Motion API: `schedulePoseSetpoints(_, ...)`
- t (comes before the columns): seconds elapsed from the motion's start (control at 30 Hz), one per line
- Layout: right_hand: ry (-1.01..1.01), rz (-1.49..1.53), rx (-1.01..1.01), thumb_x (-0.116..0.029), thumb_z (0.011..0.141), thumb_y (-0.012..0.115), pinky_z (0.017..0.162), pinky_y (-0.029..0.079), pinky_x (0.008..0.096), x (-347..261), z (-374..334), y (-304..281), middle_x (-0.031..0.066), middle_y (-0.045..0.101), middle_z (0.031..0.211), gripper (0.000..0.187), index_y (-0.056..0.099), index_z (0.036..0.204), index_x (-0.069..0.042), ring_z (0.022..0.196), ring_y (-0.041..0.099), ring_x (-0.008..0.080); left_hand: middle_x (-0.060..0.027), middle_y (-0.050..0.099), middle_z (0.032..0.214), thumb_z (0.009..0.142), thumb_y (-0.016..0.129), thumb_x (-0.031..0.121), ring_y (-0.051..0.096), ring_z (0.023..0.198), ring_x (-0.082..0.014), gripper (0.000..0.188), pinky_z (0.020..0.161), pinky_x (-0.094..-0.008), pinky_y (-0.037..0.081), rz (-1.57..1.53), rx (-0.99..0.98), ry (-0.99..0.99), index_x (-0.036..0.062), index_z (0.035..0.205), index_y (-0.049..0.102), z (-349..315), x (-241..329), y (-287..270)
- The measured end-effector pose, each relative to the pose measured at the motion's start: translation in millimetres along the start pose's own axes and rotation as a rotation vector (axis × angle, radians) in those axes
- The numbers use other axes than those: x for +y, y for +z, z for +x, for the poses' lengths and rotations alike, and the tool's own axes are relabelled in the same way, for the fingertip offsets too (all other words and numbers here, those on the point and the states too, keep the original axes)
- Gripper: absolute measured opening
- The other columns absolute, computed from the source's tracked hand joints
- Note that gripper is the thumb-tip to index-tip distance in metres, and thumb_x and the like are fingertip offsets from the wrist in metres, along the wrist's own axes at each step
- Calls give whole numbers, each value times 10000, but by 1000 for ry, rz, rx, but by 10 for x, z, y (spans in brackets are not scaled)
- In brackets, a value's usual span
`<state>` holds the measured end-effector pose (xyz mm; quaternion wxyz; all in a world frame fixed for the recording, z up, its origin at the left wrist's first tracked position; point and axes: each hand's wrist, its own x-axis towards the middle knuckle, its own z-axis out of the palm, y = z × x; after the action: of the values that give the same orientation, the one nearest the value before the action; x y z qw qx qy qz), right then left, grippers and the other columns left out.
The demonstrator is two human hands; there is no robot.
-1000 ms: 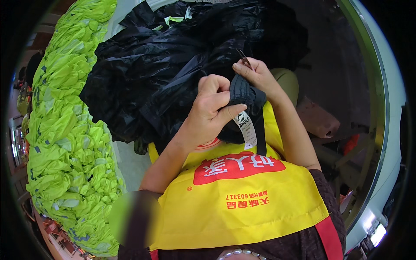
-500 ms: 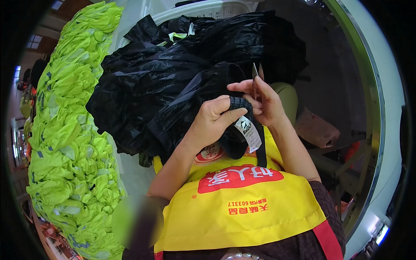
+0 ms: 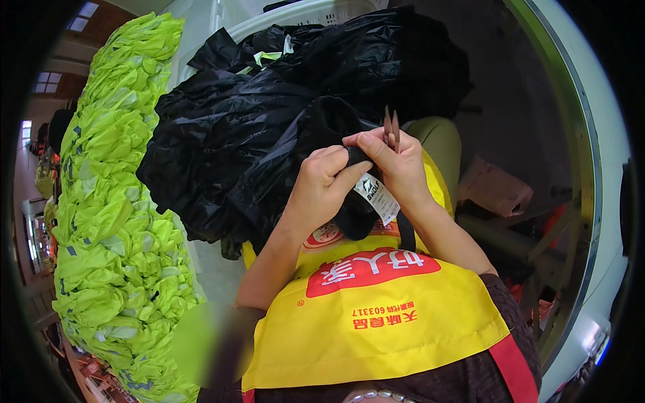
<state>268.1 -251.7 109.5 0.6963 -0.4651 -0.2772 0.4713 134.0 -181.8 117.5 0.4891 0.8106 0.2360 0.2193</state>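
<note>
My left hand [image 3: 314, 187] pinches the gathered edge of a black garment [image 3: 232, 144] between thumb and fingers. My right hand [image 3: 403, 171] is closed around a pair of thread snips [image 3: 392, 127], whose pointed blades stick up above the fingers, slightly apart. The thumb and forefinger of this hand meet at the same edge, right beside the left fingers. A white label [image 3: 377, 198] hangs below the edge between both hands. The shiny, crumpled garment spreads forward and left from my lap; the snips' handles are mostly hidden in the palm.
A long heap of bright yellow-green garments [image 3: 111, 221] runs along the left. Behind the black cloth is a white plastic basket [image 3: 262, 21]. A pinkish box-like item [image 3: 496, 188] lies at the right, inside a curved-looking metal edge [image 3: 583, 127]. I wear a yellow apron [image 3: 376, 349].
My right hand has turned and come in toward the left, its thumb and forefinger now closing on the garment's edge. The snips have moved slightly left and lower.
</note>
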Motion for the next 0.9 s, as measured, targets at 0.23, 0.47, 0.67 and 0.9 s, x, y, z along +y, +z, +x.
schedulePoseSetpoints(0.23,66,-119,-14,-244,888,548,386,194,140,-211,-17,-88,15,650,871,260,628,1037,-46,461,331,-30,-37,572,791,818,606,22,534,697,-95,92,617,-214,413,-125,3,-11,-45,881,607,-43,-18,46)
schedulePoseSetpoints(0.47,251,-287,-325,-385,907,418,460,294,189,-430,-20,-716,4,560,775,376,574,987,-53,518,366,40,-19,559,778,815,611,9,513,677,-79,77,601,-204,400,-222,17,21,-31,879,620,-82,-15,22)
schedulePoseSetpoints(0.67,73,-591,-432,-309,870,538,563,365,229,-273,-126,-721,2,515,681,298,607,926,-25,637,468,78,-17,565,790,811,620,17,511,675,-77,94,597,-200,396,-231,0,26,-27,894,630,-78,-13,27)
schedulePoseSetpoints(0.9,159,-569,-543,-374,862,541,547,366,230,-308,-60,-620,11,536,671,346,623,917,-42,617,485,90,-100,587,707,762,638,40,545,677,-245,86,681,-311,409,-185,11,38,-3,836,628,-65,21,64)
